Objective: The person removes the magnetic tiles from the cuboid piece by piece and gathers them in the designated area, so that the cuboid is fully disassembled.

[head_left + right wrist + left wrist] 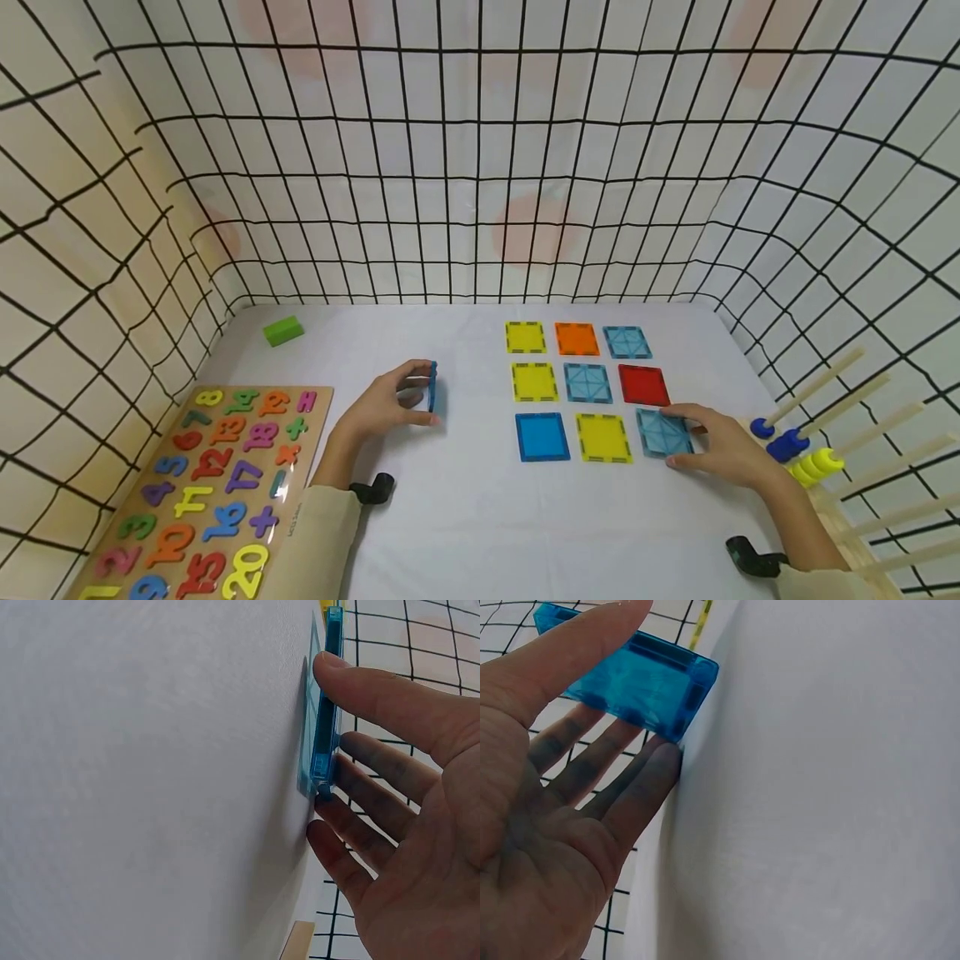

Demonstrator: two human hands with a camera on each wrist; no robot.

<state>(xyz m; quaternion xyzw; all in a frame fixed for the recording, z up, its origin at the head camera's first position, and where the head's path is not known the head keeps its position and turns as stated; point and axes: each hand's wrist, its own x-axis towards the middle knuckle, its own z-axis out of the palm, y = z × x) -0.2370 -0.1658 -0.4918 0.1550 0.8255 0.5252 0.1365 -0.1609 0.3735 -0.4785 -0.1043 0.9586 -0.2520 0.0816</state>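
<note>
My left hand [390,402] holds a translucent blue square tile [432,386] on edge near the table's middle, thumb on one side and fingers on the other. In the left wrist view that tile [641,679] spans between thumb and fingertips. On the right, my right hand [720,442] pinches a light blue tile [663,433] by its edges at the near right corner of a tile grid. The right wrist view shows this tile [328,705] edge-on, close over the white cloth. Beside it lie a yellow tile [604,438] and a red tile [643,386].
The grid has three rows of three, with an orange tile [577,339] in the far row. A wooden number board [318,417] lies at left, with a green block [283,331] behind it. A pegged wooden rack with yellow rings [816,467] stands right. Black wire mesh [480,177] encloses the table.
</note>
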